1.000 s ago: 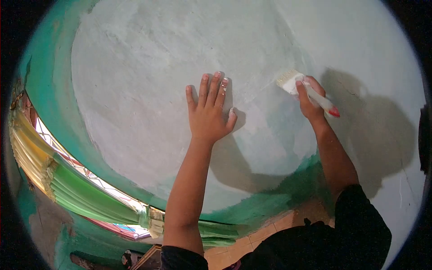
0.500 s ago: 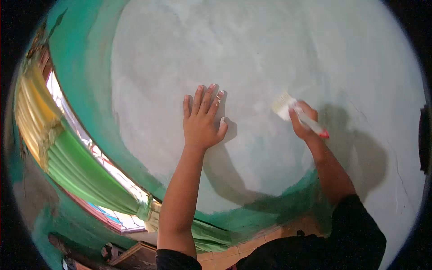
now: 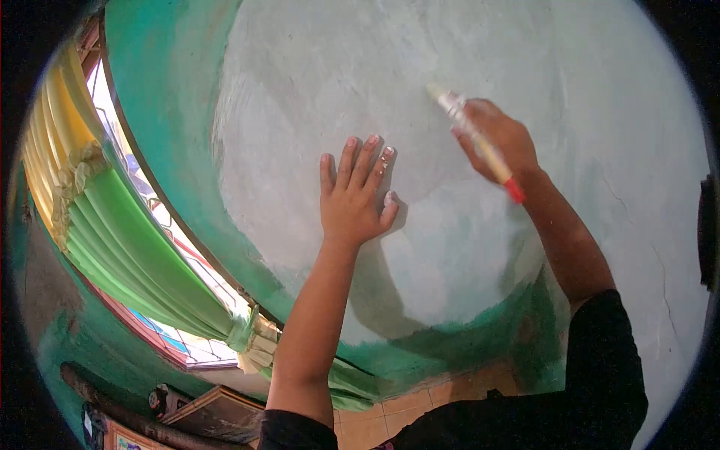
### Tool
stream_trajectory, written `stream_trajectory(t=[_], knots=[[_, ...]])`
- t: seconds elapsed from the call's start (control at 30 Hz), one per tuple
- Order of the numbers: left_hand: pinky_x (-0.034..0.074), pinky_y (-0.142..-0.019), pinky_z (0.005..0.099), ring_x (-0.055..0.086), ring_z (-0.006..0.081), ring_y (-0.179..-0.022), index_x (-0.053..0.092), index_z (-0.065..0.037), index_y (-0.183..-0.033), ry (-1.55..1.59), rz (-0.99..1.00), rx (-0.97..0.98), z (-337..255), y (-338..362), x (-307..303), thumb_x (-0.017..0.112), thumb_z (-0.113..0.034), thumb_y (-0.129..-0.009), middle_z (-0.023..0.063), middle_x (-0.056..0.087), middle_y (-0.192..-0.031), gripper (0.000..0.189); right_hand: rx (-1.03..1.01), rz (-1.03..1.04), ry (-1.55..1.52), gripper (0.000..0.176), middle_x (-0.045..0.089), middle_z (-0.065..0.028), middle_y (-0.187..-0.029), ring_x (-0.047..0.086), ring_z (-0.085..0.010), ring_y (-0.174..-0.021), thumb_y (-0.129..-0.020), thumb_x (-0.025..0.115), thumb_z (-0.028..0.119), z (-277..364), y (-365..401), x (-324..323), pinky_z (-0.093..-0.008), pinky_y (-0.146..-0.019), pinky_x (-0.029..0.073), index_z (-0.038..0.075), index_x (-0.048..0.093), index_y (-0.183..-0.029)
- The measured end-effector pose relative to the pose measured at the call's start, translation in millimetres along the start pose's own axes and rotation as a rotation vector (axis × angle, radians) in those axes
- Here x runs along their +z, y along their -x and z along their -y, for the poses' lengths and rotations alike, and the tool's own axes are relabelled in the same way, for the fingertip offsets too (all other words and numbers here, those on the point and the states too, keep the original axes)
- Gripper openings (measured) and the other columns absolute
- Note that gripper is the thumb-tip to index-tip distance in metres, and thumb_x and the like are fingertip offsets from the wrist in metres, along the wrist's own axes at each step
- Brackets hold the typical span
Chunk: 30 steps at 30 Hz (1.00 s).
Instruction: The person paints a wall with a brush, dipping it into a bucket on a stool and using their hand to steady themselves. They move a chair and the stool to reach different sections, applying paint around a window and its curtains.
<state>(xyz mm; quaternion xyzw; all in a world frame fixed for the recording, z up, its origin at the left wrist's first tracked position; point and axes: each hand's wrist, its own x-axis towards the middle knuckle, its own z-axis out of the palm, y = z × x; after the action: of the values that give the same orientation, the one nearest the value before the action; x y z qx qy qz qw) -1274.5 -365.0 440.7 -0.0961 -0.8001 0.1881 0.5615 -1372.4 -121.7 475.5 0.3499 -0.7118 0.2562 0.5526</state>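
My left hand point(image 3: 352, 202) lies flat against the wall point(image 3: 315, 82), fingers spread, with white paint on the thumb and a fingertip. My right hand point(image 3: 501, 141) grips a paintbrush point(image 3: 491, 159) with a pale handle and a red end. The brush is slightly blurred, its bristles up and to the left, at the whitish painted area. Whitish paint covers most of the wall in front of me. Green shows along its left side and its lower part, with a ragged border between the two colours.
At the left is a window point(image 3: 196, 259) with bars, hung with a green and yellow curtain point(image 3: 142, 240). Framed pictures point(image 3: 217, 416) lean at the lower left. Tiled floor point(image 3: 390, 420) shows below. Thin cracks point(image 3: 664, 285) run down the wall on the right.
My right hand has moved up along the wall with the paintbrush, which now points more steeply. My left hand stays flat on the wall. The view has shifted slightly.
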Motion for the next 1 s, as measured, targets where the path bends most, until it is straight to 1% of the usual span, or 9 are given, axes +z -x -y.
stream_trajectory(t=[0.07,0.27,0.37,0.53,0.67,0.83,0.93,0.97,1.0], knots=[[0.009,-0.112,0.0513,0.029,0.0243,-0.137,0.05,-0.022,-0.132,0.01,-0.011,-0.02,0.4,6.6,2.6,0.054,-0.033,-0.067,0.0017,0.039,-0.144,0.066,-0.442,-0.03,0.009,0.037,0.063,-0.0087,-0.107,0.065,-0.0266,-0.082,-0.081,0.062,0.019,-2.0,18.3,13.0,-0.0345,-0.068,0.053,0.009,0.056,-0.116],[0.011,-0.112,0.0512,0.03,0.0247,-0.137,0.054,-0.022,-0.128,0.025,-0.039,-0.038,0.4,10.0,2.1,0.056,-0.033,-0.066,0.0016,0.041,-0.143,0.064,-0.649,0.472,-0.041,0.026,0.066,-0.0059,-0.1,0.065,-0.0206,-0.075,-0.069,0.072,0.013,6.0,22.1,-2.3,-0.0298,-0.062,0.052,0.011,0.063,-0.093],[0.012,-0.112,0.0504,0.03,0.0246,-0.137,0.055,-0.022,-0.128,0.029,-0.062,-0.038,0.9,10.2,4.6,0.057,-0.033,-0.065,0.0014,0.042,-0.143,0.064,-0.546,0.546,0.099,0.022,0.066,-0.0071,-0.094,0.064,-0.0249,-0.076,-0.074,0.07,0.017,15.6,-35.4,-31.8,-0.0342,-0.065,0.052,0.011,0.064,-0.094],[0.012,-0.112,0.0497,0.031,0.0242,-0.136,0.055,-0.022,-0.127,0.054,-0.077,-0.055,0.3,10.5,4.5,0.057,-0.032,-0.065,0.0011,0.043,-0.142,0.063,-0.63,-0.228,0.183,0.022,0.067,-0.0075,-0.095,0.064,-0.0272,-0.081,-0.085,0.06,0.019,-17.9,-97.9,-24.9,-0.0374,-0.071,0.052,0.01,0.062,-0.106],[0.012,-0.112,0.0488,0.032,0.0238,-0.136,0.056,-0.022,-0.126,0.052,-0.101,-0.062,1.2,10.6,4.0,0.057,-0.031,-0.066,0.0008,0.044,-0.14,0.061,-0.674,-0.032,0.088,0.03,0.064,-0.0114,-0.101,0.064,-0.0278,-0.086,-0.078,0.062,0.012,-6.6,-38.3,1.2,-0.0356,-0.072,0.052,0.006,0.06,-0.107],[0.012,-0.113,0.0481,0.033,0.0239,-0.135,0.056,-0.022,-0.126,0.085,-0.097,-0.067,2.4,12.3,3.4,0.057,-0.031,-0.066,0.0008,0.045,-0.14,0.061,-0.651,0.624,0.019,0.027,0.061,-0.0095,-0.087,0.062,-0.0285,-0.08,-0.074,0.063,0.013,34.3,20.8,2.3,-0.0386,-0.068,0.051,0.004,0.059,-0.099],[0.013,-0.113,0.0478,0.033,0.024,-0.135,0.056,-0.022,-0.126,0.063,-0.118,-0.056,1.2,10.7,4.3,0.057,-0.03,-0.065,0.0009,0.045,-0.14,0.062,-0.8,0.635,-0.147,0.025,0.061,-0.0075,-0.087,0.062,-0.028,-0.078,-0.074,0.063,0.012,17.4,-24.4,-2.9,-0.0393,-0.067,0.051,0.006,0.059,-0.098],[0.013,-0.113,0.0477,0.033,0.0239,-0.135,0.056,-0.022,-0.126,0.062,-0.11,-0.062,1.4,11.5,4.6,0.057,-0.03,-0.065,0.0008,0.045,-0.14,0.062,-0.691,0.711,0.092,0.026,0.062,-0.0085,-0.091,0.062,-0.0287,-0.083,-0.076,0.065,0.014,21.3,-46.7,-11.4,-0.0382,-0.074,0.052,0.007,0.06,-0.101],[0.013,-0.113,0.0475,0.033,0.0238,-0.135,0.056,-0.022,-0.126,0.059,-0.105,-0.069,1.6,11.4,4.5,0.057,-0.03,-0.065,0.0008,0.045,-0.14,0.061,-0.649,0.396,-0.077,0.027,0.063,-0.0099,-0.095,0.062,-0.0293,-0.086,-0.077,0.066,0.015,-1.2,-60.2,-2.3,-0.0369,-0.077,0.052,0.006,0.061,-0.102]])
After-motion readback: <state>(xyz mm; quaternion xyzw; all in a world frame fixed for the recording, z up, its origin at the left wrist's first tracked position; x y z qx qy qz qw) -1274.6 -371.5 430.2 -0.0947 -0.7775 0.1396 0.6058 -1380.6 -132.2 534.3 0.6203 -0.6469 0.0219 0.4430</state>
